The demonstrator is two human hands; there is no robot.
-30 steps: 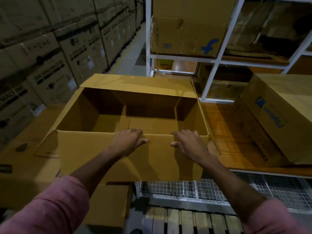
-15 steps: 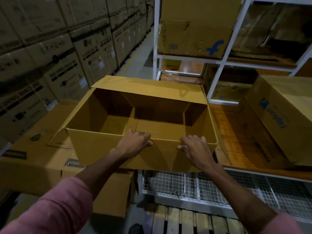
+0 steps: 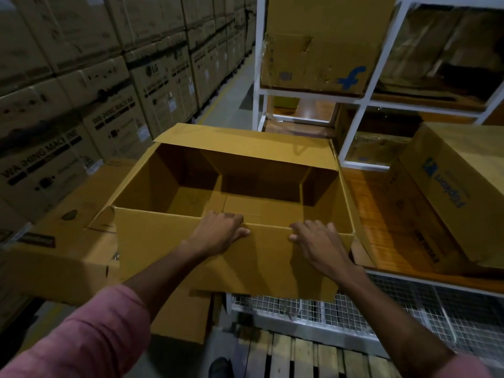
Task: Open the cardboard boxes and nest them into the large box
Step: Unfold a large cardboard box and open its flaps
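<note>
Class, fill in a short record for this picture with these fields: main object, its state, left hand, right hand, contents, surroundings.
main object: open cardboard box
its state: top flaps folded out, bottom flaps closed
left hand: fingers curled over the near edge, gripping it
right hand: fingers curled over the same edge
contents: nothing visible inside
surroundings: white shelf rack behind; printed box tilted on the right; stacked cartons on the left; wire mesh below
</note>
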